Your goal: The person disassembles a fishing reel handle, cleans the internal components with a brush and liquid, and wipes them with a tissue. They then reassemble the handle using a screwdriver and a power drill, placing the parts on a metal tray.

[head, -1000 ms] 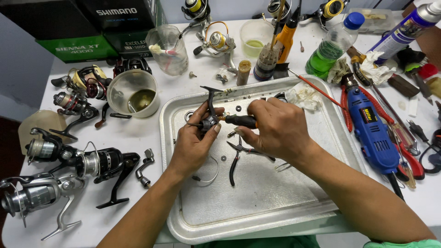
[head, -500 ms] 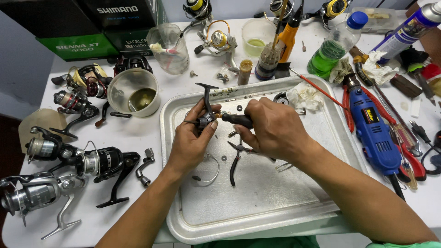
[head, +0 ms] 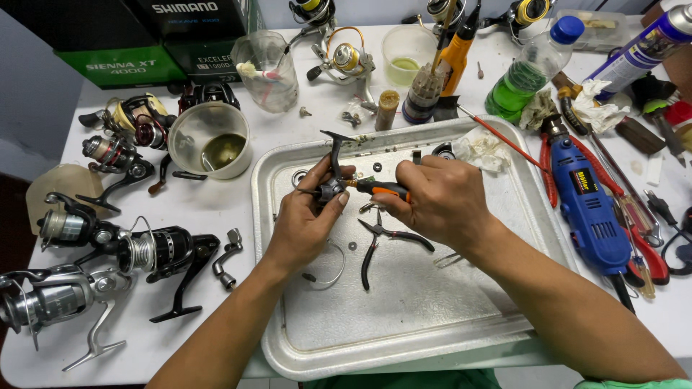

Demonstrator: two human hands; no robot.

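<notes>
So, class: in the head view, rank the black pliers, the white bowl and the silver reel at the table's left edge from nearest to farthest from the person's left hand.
1. Black pliers, in the tray just right of the left hand.
2. White bowl, upper left, off the tray.
3. Silver reel, far lower left.

Black reel part (head: 333, 173) held upright over tray; orange-handled screwdriver (head: 380, 189) horiz., tip touching it.

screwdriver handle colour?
Orange and black, on the screwdriver in the right hand; head view.
</notes>
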